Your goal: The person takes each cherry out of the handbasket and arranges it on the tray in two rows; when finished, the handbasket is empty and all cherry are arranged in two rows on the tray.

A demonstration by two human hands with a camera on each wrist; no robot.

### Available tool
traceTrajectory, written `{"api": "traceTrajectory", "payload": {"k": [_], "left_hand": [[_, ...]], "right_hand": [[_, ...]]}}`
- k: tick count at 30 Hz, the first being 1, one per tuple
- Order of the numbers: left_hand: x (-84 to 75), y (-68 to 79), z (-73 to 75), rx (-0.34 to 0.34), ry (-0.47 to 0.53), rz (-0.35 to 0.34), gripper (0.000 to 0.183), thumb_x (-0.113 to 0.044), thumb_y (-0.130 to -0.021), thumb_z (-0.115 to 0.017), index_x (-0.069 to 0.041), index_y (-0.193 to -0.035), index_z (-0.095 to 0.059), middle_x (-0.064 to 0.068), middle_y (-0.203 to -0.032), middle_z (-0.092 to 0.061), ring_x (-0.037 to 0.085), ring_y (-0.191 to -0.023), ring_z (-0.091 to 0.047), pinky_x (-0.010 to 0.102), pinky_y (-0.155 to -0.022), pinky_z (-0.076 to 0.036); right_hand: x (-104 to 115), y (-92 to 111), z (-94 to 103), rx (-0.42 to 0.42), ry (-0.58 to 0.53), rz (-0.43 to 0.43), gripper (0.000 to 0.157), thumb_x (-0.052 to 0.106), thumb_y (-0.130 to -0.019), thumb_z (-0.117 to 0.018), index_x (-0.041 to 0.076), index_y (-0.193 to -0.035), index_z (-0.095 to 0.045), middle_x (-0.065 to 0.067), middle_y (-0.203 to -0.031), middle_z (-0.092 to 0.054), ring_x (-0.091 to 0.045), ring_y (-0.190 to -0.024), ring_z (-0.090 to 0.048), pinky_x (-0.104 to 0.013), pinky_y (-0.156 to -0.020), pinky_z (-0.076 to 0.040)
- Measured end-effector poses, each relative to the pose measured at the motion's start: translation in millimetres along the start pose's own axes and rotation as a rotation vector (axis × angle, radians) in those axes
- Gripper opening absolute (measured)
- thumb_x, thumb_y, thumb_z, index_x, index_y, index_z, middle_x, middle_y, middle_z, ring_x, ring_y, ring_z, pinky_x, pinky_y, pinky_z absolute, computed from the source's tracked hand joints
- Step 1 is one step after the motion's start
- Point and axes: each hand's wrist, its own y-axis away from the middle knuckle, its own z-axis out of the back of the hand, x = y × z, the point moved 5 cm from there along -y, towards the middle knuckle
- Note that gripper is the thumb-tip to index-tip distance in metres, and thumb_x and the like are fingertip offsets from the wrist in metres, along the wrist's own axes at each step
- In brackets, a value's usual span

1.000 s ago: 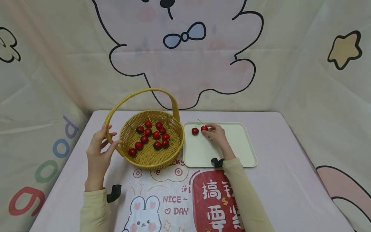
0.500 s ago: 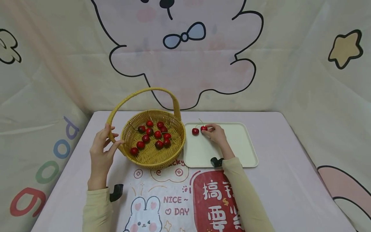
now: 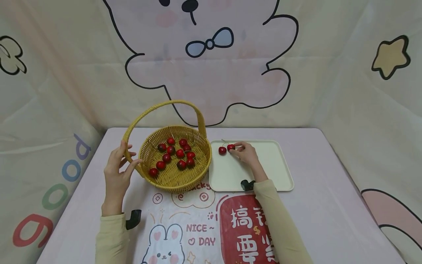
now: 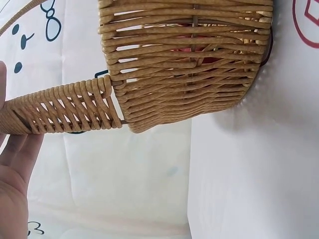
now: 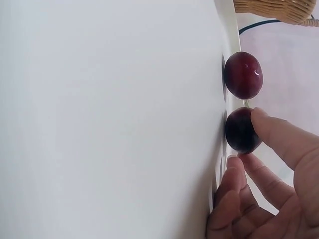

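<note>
My left hand (image 3: 117, 174) grips one side of the yellow wicker basket's handle (image 3: 130, 130), thumb on one face and fingers behind. Several red cherries lie in the basket (image 3: 168, 179), which appears slightly tilted. In the left wrist view the woven handle base (image 4: 65, 107) runs from the fingers to the basket wall (image 4: 179, 74). On the white tray (image 3: 267, 165), my right hand (image 3: 247, 156) pinches a cherry (image 5: 241, 130) between thumb and fingers at the tray's far left. Beside it sits another cherry (image 5: 243, 75), with only a narrow gap between them.
The tray stands just right of the basket, close to its rim. Both are on a table with a pale cloth (image 3: 316, 205) printed with a rabbit (image 3: 163, 244) and a red panel (image 3: 230, 227). A patterned fabric backdrop (image 3: 211, 80) rises behind the table.
The left hand and basket have shifted slightly right. The pinched cherry has moved a little left, nearer the other cherry, and its stem has swung left.
</note>
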Motion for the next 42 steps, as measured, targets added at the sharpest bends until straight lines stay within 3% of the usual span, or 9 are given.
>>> {"api": "traceTrajectory", "payload": {"k": [11,20,28,42], "left_hand": [[-22.7,-3.0,3.2,0.025,0.020,0.026,0.084,0.017,-0.063,-0.070,-0.004,-0.138,-0.039,0.024,-0.114,-0.056,0.002,-0.095,-0.056,0.008,-0.088,-0.042],[-23.2,-1.6,3.1,0.039,0.027,0.050,0.080,0.009,-0.066,-0.069,-0.004,-0.138,-0.040,0.023,-0.114,-0.056,0.002,-0.095,-0.057,0.008,-0.087,-0.043],[-25.5,-3.2,4.2,0.037,0.026,0.047,0.085,0.020,-0.063,-0.070,-0.004,-0.138,-0.040,0.024,-0.113,-0.056,0.001,-0.095,-0.057,0.007,-0.087,-0.043],[-28.0,-5.6,5.7,0.030,0.026,0.054,0.083,0.020,-0.065,-0.069,-0.005,-0.138,-0.040,0.024,-0.113,-0.056,-0.003,-0.096,-0.056,0.007,-0.087,-0.043]], "right_hand": [[-4.1,3.4,1.1,0.026,-0.031,-0.024,0.040,0.029,-0.083,-0.068,0.006,-0.116,-0.059,-0.009,-0.087,-0.059,-0.012,-0.060,-0.052,-0.021,-0.051,-0.043],[-4.3,2.8,0.1,0.021,-0.008,0.037,0.040,0.022,-0.083,-0.069,0.008,-0.119,-0.059,-0.010,-0.085,-0.060,-0.011,-0.059,-0.052,-0.019,-0.052,-0.045],[0.2,6.3,1.5,0.022,0.017,0.041,0.039,0.021,-0.083,-0.069,0.006,-0.118,-0.059,-0.012,-0.089,-0.060,-0.012,-0.060,-0.052,-0.020,-0.052,-0.043],[3.4,8.5,4.2,0.071,0.019,0.031,0.046,0.023,-0.083,-0.069,0.004,-0.122,-0.054,-0.013,-0.092,-0.061,-0.015,-0.065,-0.055,-0.021,-0.053,-0.043]]}}
